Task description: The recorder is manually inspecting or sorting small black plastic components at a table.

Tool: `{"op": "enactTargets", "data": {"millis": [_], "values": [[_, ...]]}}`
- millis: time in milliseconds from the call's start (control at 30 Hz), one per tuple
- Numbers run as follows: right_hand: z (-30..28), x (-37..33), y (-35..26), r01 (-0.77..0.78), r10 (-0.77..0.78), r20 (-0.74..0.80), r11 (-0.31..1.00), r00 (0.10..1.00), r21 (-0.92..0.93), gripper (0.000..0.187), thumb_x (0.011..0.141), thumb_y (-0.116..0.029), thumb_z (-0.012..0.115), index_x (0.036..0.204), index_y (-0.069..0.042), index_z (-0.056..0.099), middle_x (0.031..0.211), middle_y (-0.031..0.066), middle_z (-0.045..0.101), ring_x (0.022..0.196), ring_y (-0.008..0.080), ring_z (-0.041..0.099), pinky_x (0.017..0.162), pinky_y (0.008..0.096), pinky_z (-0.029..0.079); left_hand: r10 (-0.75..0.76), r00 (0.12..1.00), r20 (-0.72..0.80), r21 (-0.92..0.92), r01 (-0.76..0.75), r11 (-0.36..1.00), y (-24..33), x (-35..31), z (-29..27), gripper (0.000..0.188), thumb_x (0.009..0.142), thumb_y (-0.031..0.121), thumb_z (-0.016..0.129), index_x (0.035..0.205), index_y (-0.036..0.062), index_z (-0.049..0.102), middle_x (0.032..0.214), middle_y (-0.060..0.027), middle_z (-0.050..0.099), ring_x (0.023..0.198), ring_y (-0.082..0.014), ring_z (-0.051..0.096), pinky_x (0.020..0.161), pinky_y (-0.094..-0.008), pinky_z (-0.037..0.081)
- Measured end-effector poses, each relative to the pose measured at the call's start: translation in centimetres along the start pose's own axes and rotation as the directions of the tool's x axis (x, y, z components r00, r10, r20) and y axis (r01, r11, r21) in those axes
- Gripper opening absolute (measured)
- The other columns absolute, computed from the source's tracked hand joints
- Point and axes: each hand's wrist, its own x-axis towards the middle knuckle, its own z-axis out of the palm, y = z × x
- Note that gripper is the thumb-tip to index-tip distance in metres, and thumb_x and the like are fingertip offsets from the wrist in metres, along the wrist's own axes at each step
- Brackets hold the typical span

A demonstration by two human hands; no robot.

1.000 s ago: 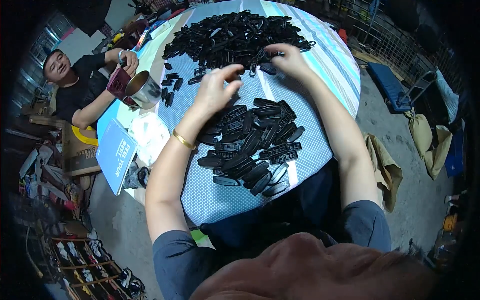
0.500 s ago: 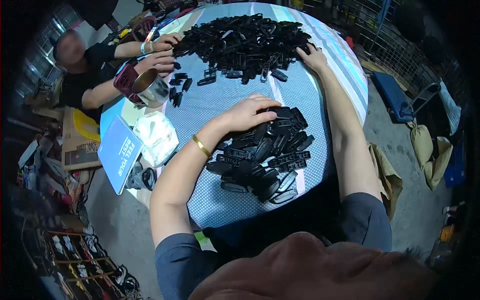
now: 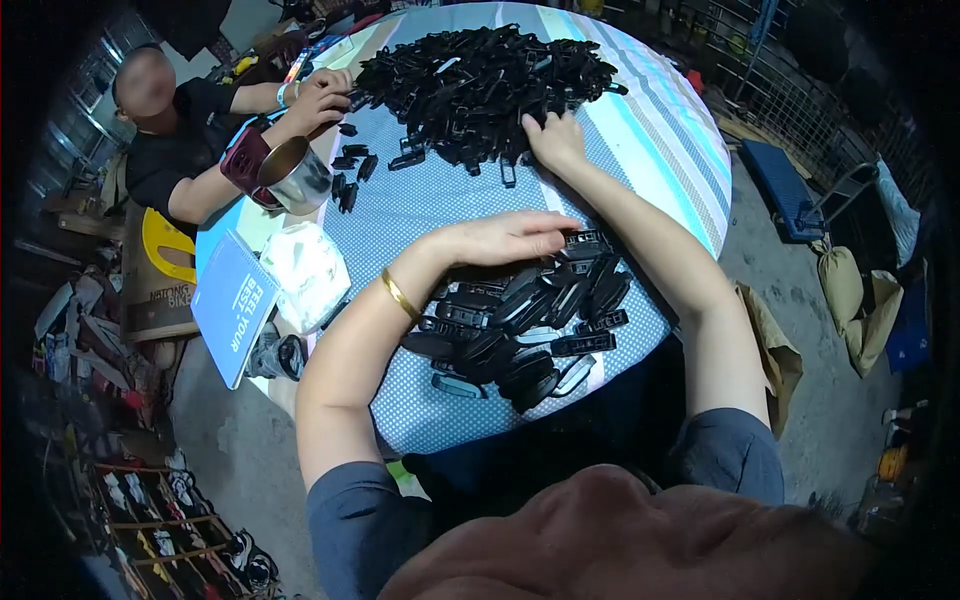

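Since the earlier frame half a second ago, the bare right hand has come in from the outer right flank of the large heap of black plastic buckle-like pieces to its near right edge, while the bare left hand has shifted slightly to the right along the smaller pile of black, elongated plastic pieces. The right hand's fingers are bent against the heap; whether they pinch a piece cannot be told. The left hand lies palm down with its fingers stretched across the far edge of the pile, and it is likewise unclear if anything is gripped. The pile spreads from beneath the left hand toward the body, some pieces showing pale, shiny faces; the heap rises beyond both hands. Behind the left hand, a gold-coloured bangle circles the wrist. Left of that wrist lie a crumpled white plastic bag and, farther out, a blue spiral-bound notebook. Beyond the bag, farther left of the hands, stands a shiny metal cup, near a few loose black pieces. Past these, a co-worker's hands are at the heap's left edge.
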Motion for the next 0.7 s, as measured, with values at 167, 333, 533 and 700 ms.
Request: {"op": "enactTargets", "data": {"millis": [167,333,533,700], "values": [[-1.6,-0.4,1.2,0.168,-0.166,-0.03,0.963,0.986,0.209,0.046,0.078,-0.041,0.052,0.093,0.002,0.062,0.11,0.0268,0.05,0.104,0.0358,0.048,0.09,0.0429,0.037,-0.138,0.809,-0.572,0.188,0.293,0.937,-2.7,-1.0,-2.7,0.021,0.081,0.018,0.055,0.095,0.0039,0.062,0.093,-0.0093,0.059,0.084,-0.0205,0.057,0.076,-0.0281,0.044],[-3.8,-0.7,0.5,0.317,-0.288,-0.189,0.937,0.939,0.145,0.033,0.075,-0.033,0.059,0.088,-0.004,0.065,0.102,0.0164,0.055,0.1,0.032,0.049,0.083,0.0401,0.041,0.145,0.795,-0.589,0.593,0.304,0.745,-6.7,-2.9,-4.0,0.029,0.072,0.007,0.061,0.101,0.0048,0.058,0.102,-0.0108,0.055,0.096,-0.0282,0.05,0.083,-0.0345,0.041],[-6.0,-1.0,-0.1,0.446,-0.365,-0.271,0.817,0.891,0.366,0.019,0.071,-0.015,0.065,0.086,-0.002,0.063,0.082,0.0088,0.06,0.07,0.0194,0.058,0.062,0.0288,0.047,0.019,0.798,-0.602,0.586,0.426,0.689,-5.7,-3.0,-3.7,0.027,0.07,0.007,0.063,0.096,0.0034,0.059,0.096,-0.011,0.055,0.093,-0.028,0.05,0.08,-0.0343,0.043],[-5.8,-3.0,-2.2,0.372,-0.376,-0.137,0.674,0.916,0.638,0.029,0.073,-0.009,0.064,0.1,-0.003,0.056,0.076,0.0048,0.06,0.062,0.0097,0.056,0.056,0.0234,0.046,0.011,0.741,-0.671,0.46,0.405,0.79,-5.6,-2.7,-3.0,0.023,0.071,0.01,0.064,0.092,0.0016,0.059,0.086,-0.0108,0.058,0.079,-0.0275,0.056,0.072,-0.0329,0.046]]}}
